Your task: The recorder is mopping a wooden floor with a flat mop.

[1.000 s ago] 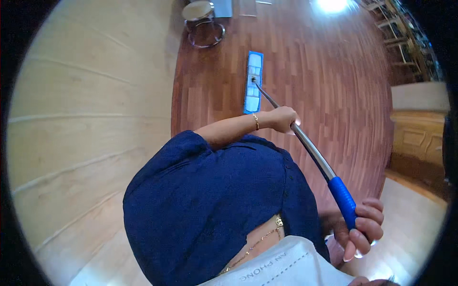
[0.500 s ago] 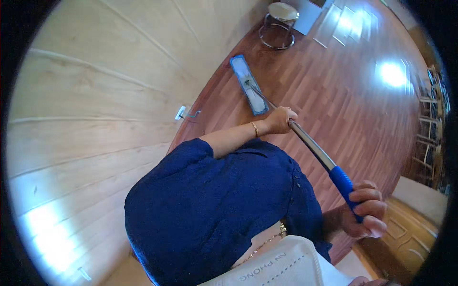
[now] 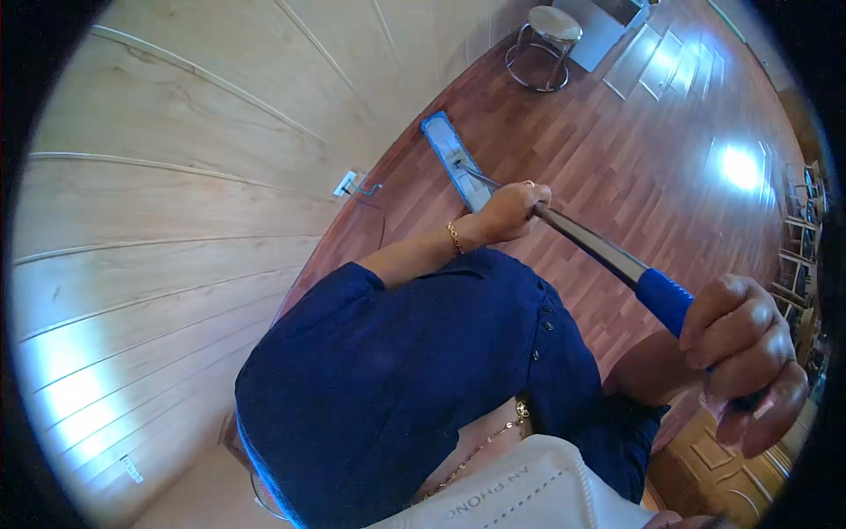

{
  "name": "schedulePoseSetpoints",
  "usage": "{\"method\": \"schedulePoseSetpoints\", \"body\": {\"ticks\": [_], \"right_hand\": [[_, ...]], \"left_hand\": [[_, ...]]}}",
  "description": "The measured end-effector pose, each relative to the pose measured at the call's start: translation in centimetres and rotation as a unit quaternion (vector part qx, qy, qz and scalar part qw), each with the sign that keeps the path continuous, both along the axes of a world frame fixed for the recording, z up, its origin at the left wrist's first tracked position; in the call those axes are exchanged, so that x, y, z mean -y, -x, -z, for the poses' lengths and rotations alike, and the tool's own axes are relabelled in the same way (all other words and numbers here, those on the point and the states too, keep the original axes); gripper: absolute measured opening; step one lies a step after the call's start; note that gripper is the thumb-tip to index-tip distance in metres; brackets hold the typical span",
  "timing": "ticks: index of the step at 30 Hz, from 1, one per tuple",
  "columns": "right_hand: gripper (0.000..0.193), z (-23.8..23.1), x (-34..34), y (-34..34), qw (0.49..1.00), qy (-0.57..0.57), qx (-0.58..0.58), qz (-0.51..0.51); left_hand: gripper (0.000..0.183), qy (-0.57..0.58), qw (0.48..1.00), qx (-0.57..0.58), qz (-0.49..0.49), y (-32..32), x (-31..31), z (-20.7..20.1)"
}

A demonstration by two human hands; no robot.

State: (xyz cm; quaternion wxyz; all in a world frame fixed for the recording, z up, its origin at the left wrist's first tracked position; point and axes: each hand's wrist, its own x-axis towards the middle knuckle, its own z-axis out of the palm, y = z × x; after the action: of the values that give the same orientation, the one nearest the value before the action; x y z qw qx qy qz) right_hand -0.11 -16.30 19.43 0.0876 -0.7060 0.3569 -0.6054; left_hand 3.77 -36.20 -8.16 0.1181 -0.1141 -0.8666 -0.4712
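Note:
A flat mop (image 3: 589, 240) runs slantwise across the view, with a steel pole and a blue end grip. My left hand (image 3: 513, 210), a gold bracelet at its wrist, is closed round the pole partway down. Up at the blue grip, my right hand (image 3: 745, 348) is wrapped round the handle's top end. The mop's long head, a white plate with a blue fringed pad (image 3: 448, 145), lies flat on the wooden floor near the left wall; my left hand hides its near end.
A pale panelled wall (image 3: 176, 203) with a socket and blue cable (image 3: 357, 185) rises on the left. A round metal-legged stool (image 3: 548, 35) stands ahead beside a white box (image 3: 599, 31). Chairs or racks (image 3: 800, 238) line the right; carved wooden furniture (image 3: 718, 458) is at lower right.
My right hand has swung up and to the right with the blue grip, now closer to the camera. My left hand has shifted slightly left and up. The mop head has moved slightly toward the wall.

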Motion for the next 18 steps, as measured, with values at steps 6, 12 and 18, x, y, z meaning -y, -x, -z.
{"method": "schedulePoseSetpoints", "body": {"ticks": [6, 12, 18], "right_hand": [[0.006, 1.4, -0.4, -1.5, 0.995, 0.017, 0.087, 0.039], [0.018, 5.9, 1.7, -1.9, 0.991, -0.012, 0.076, 0.109], [0.030, 11.5, 2.0, -3.1, 0.932, -0.177, 0.156, 0.275]], "left_hand": [[0.013, 0.043, 0.999, -0.003, 0.020, 0.9, -0.3, 2.4], [0.003, 0.050, 0.999, -0.006, 0.009, 6.0, 0.9, 8.4], [0.015, 0.141, 0.988, 0.056, 0.042, 11.1, 3.8, 14.1]]}}
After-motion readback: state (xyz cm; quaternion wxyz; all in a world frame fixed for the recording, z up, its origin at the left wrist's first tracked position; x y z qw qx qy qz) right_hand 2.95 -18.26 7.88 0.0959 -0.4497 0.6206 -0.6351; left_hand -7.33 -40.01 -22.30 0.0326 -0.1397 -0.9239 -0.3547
